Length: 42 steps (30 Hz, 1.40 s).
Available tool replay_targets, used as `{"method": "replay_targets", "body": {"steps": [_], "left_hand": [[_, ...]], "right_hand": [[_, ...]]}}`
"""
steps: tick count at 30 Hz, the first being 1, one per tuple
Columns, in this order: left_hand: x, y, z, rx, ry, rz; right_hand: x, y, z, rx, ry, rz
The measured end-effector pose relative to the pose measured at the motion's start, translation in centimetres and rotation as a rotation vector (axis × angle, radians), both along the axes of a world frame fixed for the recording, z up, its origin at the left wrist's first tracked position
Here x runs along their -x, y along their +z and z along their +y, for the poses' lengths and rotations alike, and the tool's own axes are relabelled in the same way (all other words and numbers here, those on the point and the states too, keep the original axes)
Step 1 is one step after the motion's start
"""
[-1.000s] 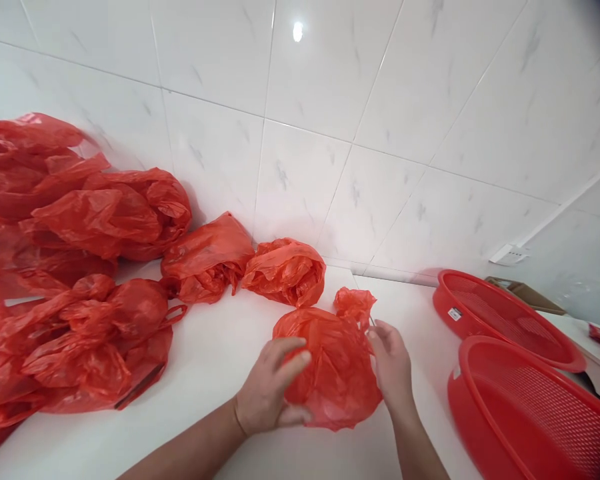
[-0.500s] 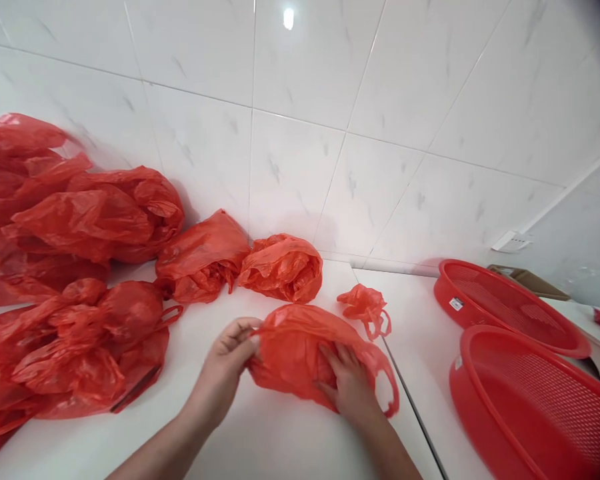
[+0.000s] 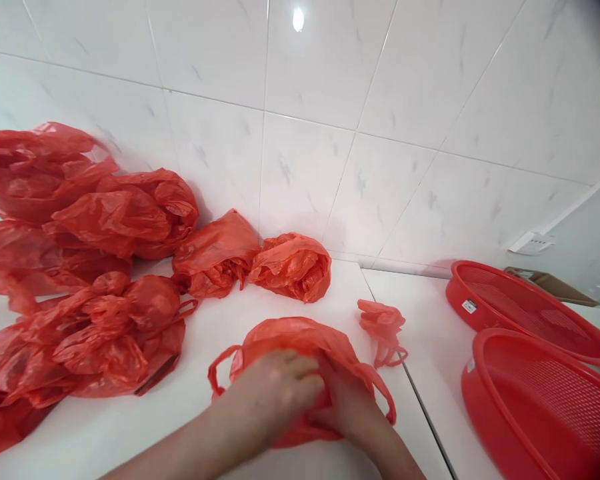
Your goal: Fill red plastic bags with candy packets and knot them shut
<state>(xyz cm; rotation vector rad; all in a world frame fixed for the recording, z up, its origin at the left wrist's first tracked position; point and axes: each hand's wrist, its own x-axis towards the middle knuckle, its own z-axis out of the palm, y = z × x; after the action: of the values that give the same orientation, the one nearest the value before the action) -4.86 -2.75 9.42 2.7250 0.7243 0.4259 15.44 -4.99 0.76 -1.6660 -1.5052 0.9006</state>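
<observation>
A red plastic carrier bag lies in front of me on the white table, mouth facing me and its two loop handles spread left and right. My left hand is over the mouth of this bag, fingers curled and slightly blurred; whatever is in them is hidden. My right hand reaches into the mouth from the right, thumb apart from the fingers, whose tips are partly hidden by the bag. Just to the right lies a small crumpled red bag.
Filled red bags are heaped on the left. Two more bundled red bags, a left one and a right one, sit against the tiled wall. Two red mesh baskets stand on the right, past a table seam.
My left hand has let go of the bag's left edge and moved right over its mouth. The bag is turned, with its left handle now showing. My right hand is deeper in the mouth.
</observation>
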Motion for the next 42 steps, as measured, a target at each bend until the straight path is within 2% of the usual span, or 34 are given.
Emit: {"method": "replay_targets", "body": {"steps": [2,4,5,7,9,13,16,18,21,24,28,31,33,37,42], "left_hand": [[0.1,-1.4,2.7,-0.138,0.192,0.031],[0.7,-2.7,4.6,-0.196,0.278,0.038],[1.1,-3.1,5.1,-0.21,0.294,0.04],[1.6,-3.6,5.4,-0.22,0.289,0.055],[1.8,-4.0,5.3,-0.217,0.279,0.078],[2.2,-5.7,5.6,-0.135,0.307,0.13],[2.9,-7.7,6.7,0.018,0.31,0.113],[3.2,-9.1,7.2,0.095,0.311,0.062],[3.5,-10.6,7.3,0.085,0.353,-0.08],[3.5,-11.6,7.1,-0.063,0.409,-0.258],[3.5,-12.4,7.3,-0.236,0.497,-0.433],[3.5,-12.6,8.0,-0.193,0.591,-0.515],[3.8,-12.6,8.6,-0.109,0.663,-0.547],[4.4,-12.6,9.6,0.028,0.764,-0.548],[4.6,-13.6,10.4,-0.005,0.756,-0.487]], "right_hand": [[-0.6,1.0,-1.0,0.091,0.165,-0.08],[-1.4,2.2,-1.8,0.186,0.263,-0.127],[-1.9,2.8,-2.0,0.22,0.266,-0.116],[-2.7,3.5,-1.9,0.23,0.206,-0.04],[-3.3,3.4,-1.0,0.184,0.109,0.047],[-4.4,0.7,2.1,0.203,-0.06,0.26],[-5.3,-1.3,3.7,0.228,-0.111,0.386],[-5.5,-1.8,3.8,0.21,-0.123,0.403],[-5.5,-1.0,3.2,0.168,-0.126,0.413],[-5.7,1.4,2.8,0.046,-0.164,0.45],[-8.6,5.9,4.4,-0.231,-0.418,0.632],[-13.3,8.9,7.4,-0.355,-0.63,0.724],[-17.1,10.3,9.5,-0.364,-0.787,0.782],[-24.0,11.6,11.8,-0.306,-1.062,0.884],[-29.0,11.0,11.0,-0.334,-1.309,0.978]]}}
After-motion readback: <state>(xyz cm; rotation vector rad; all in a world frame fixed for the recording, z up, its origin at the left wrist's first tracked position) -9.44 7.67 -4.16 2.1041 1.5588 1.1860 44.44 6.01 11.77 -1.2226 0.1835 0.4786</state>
